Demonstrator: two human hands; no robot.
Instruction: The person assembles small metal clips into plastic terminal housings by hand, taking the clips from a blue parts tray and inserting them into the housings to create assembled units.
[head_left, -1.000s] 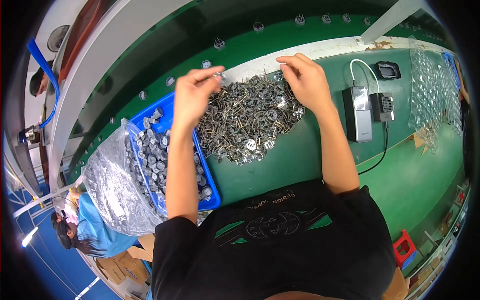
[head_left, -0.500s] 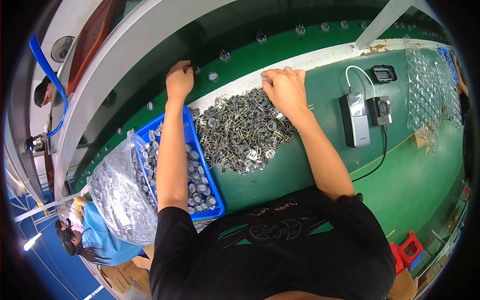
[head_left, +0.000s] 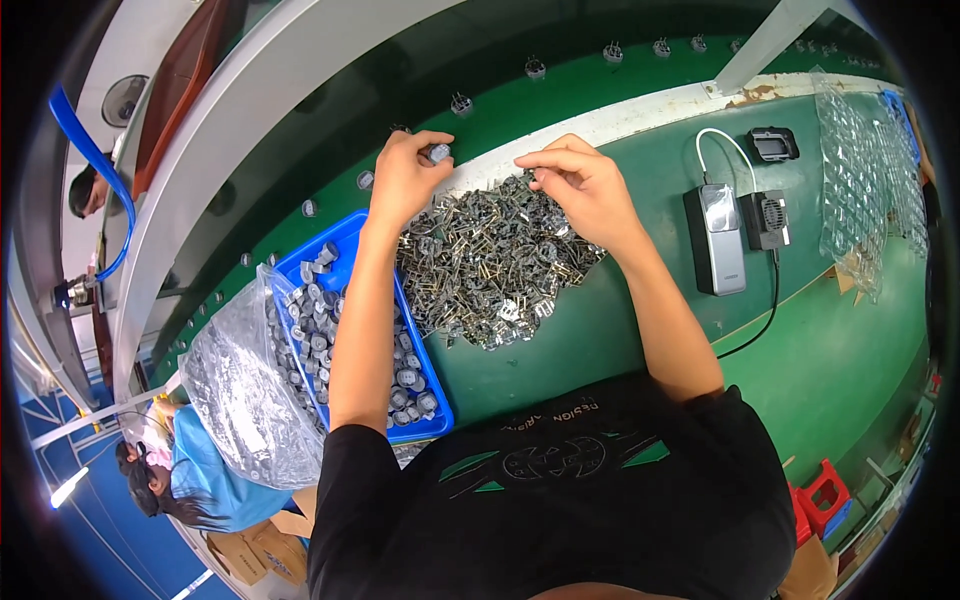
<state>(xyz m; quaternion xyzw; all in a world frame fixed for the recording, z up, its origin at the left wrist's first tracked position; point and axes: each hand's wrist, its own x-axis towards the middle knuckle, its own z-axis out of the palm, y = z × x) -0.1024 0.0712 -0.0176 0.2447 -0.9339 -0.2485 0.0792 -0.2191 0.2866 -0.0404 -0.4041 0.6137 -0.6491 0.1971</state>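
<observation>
My left hand [head_left: 405, 178] is raised at the far edge of the green bench and pinches a small grey round part [head_left: 438, 153] between its fingertips. My right hand [head_left: 585, 185] hovers over the far side of a heap of small metal pin parts [head_left: 490, 265], fingers curled and pinching at the heap's top edge; what it grips is too small to tell. A blue tray [head_left: 350, 235] full of several grey round parts lies under my left forearm.
A conveyor belt [head_left: 560, 95] with small parts standing along it runs behind the bench. A grey box with a cable [head_left: 716, 238] and a black device [head_left: 765, 218] sit to the right. Clear blister trays [head_left: 865, 190] at far right, a plastic bag [head_left: 235, 395] at left. Other people at left.
My left hand came back from the conveyor to the bench edge, now holding a grey part. My right hand stayed at the heap's far edge, and the view shifted slightly.
</observation>
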